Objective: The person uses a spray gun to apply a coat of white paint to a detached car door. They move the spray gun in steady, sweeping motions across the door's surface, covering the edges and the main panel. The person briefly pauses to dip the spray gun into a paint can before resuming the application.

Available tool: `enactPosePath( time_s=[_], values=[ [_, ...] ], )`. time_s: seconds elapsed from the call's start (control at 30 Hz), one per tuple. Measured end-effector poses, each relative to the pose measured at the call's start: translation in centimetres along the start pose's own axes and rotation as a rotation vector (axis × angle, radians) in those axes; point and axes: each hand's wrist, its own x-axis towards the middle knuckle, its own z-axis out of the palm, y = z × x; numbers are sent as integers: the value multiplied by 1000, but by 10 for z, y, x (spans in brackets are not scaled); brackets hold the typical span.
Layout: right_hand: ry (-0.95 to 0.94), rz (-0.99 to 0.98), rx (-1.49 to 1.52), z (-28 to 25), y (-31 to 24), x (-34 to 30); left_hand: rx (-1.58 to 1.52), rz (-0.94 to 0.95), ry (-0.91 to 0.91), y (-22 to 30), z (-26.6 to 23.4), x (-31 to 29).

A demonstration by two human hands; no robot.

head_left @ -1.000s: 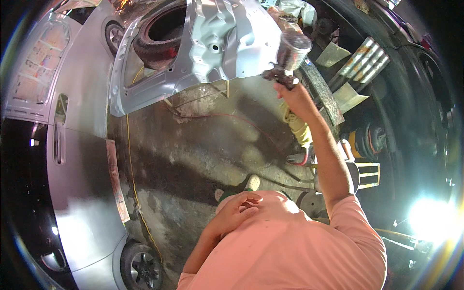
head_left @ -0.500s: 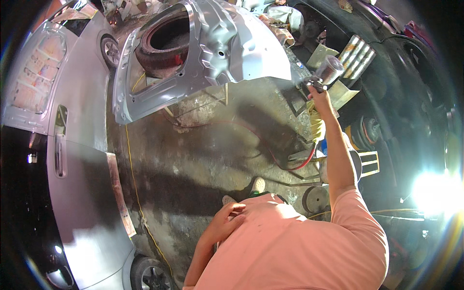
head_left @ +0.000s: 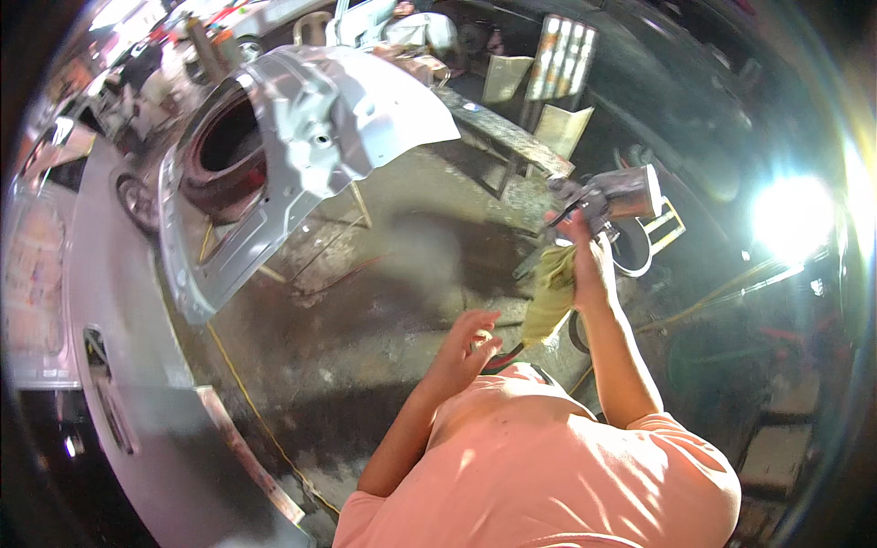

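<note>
Spray gun (head_left: 610,196) now farther from panel (head_left: 301,137).

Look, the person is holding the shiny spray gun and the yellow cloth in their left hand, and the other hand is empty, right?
Not quite. In the head view it is the right hand that holds the spray gun and the yellow cloth. The left hand is the empty one, its fingers spread open above the concrete floor.
</note>
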Motion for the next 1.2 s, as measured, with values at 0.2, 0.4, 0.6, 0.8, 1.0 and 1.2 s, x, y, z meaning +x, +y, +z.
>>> enactPosePath(
  time_s=[0.2, 0.4, 0.6, 0.8, 1.0, 1.2],
  values=[
    [89, -59, -90, 3, 35, -91, -287, -261, -152, -37, 33, 43],
    [109, -16, 14, 19, 56, -86, -55, -392, -256, -226, 62, -38],
    [90, 30, 144, 20, 50, -38, -398, -936, -166, -274, 15, -96],
    [214, -159, 141, 6, 37, 115, 19, -936, 69, -275, -3, -106],
    [360, -368, 147, -8, 20, 330, 373, -729, 206, -272, 7, -11],
    [555, -511, 193, -19, 34, 584, 418, -887, 217, -344, 17, 51]
  ],
)
